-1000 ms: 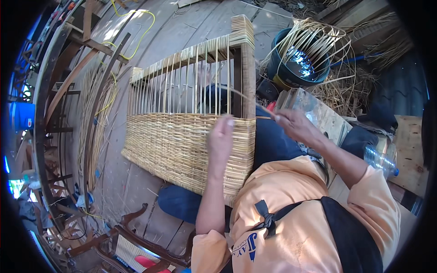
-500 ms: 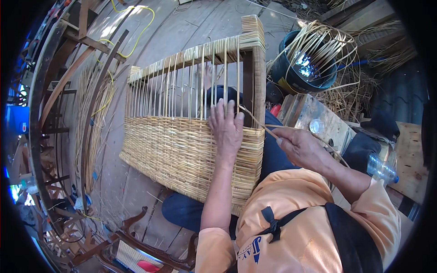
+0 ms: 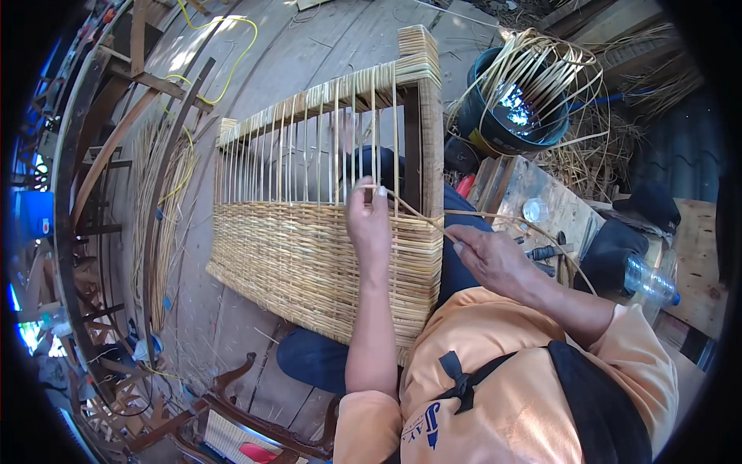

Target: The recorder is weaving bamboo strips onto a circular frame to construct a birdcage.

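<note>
A wooden frame with a half-woven rattan panel [image 3: 301, 247] leans across my lap. Upright strands [image 3: 309, 155] span the open upper part between the woven edge and the wrapped top bar [image 3: 317, 97]. My left hand [image 3: 368, 220] is at the woven edge near the right post [image 3: 430, 139], fingers pinching a rattan strip [image 3: 413, 210] beside the upright strands. Outside the post, my right hand [image 3: 491, 251] is closed on the same strip, held with thumb and fingers. The strip runs between both hands, and a loop of it curves off to the right.
A dark teal bucket [image 3: 473, 116] at the far right holds water and coiled rattan strips [image 3: 541, 66]. Right of me lie a wooden board [image 3: 560, 197], a clear plastic bottle [image 3: 649, 280] and a dark cap [image 3: 649, 205]. Long strips [image 3: 158, 224] and a yellow cord [image 3: 251, 46] lie on the left floor.
My left hand has turned from lying spread over the weave to pinching the strip. My right hand has shifted slightly down and left, still holding the strip.
</note>
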The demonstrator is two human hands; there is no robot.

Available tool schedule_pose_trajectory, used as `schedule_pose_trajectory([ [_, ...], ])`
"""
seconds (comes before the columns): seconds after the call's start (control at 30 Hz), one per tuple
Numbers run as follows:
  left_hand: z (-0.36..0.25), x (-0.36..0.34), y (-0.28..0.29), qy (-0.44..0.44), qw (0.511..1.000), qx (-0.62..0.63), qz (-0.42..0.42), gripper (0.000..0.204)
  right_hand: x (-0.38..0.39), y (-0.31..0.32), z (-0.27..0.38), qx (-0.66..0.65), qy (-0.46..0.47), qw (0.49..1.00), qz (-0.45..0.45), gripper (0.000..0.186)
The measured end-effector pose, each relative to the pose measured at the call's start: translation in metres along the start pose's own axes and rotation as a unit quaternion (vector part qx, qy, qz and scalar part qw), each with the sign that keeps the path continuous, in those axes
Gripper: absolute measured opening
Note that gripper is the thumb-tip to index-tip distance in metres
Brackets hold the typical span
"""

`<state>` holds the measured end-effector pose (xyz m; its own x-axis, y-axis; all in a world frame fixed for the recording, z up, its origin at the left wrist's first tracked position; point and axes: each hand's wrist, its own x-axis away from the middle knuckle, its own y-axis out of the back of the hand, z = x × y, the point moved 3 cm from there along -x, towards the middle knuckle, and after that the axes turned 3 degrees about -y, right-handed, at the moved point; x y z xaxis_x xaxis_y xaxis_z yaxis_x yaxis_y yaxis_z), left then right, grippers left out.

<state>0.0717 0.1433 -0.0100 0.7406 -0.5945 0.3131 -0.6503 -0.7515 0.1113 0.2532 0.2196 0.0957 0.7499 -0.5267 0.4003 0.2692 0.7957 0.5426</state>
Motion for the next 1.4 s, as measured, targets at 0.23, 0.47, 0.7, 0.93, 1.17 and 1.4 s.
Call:
schedule_pose_trajectory([
  [0.23,0.002,-0.027,-0.010,-0.133,0.876,-0.454,-0.089,0.043,-0.045,-0.009,-0.003,0.031,-0.003,0.999,0.022,0.030],
  [0.47,-0.003,-0.039,0.012,-0.045,0.938,-0.339,-0.055,0.060,-0.078,-0.005,-0.027,-0.006,0.006,0.999,0.045,0.031],
  [0.7,0.011,-0.049,0.005,-0.024,0.965,-0.235,-0.117,0.029,-0.079,0.000,-0.028,0.115,0.023,0.993,0.006,0.026],
  [0.93,0.015,-0.074,0.036,-0.097,0.942,-0.237,-0.219,0.022,-0.087,0.001,0.008,0.270,0.021,0.962,0.029,0.026],
  [1.17,0.020,-0.083,0.049,-0.020,0.937,-0.334,-0.098,0.032,-0.099,-0.010,0.000,0.245,0.029,0.969,0.018,0.021],
  [1.4,0.056,-0.101,0.063,-0.054,0.971,-0.225,-0.063,0.040,-0.113,-0.022,0.005,0.255,0.007,0.967,0.010,0.020],
])
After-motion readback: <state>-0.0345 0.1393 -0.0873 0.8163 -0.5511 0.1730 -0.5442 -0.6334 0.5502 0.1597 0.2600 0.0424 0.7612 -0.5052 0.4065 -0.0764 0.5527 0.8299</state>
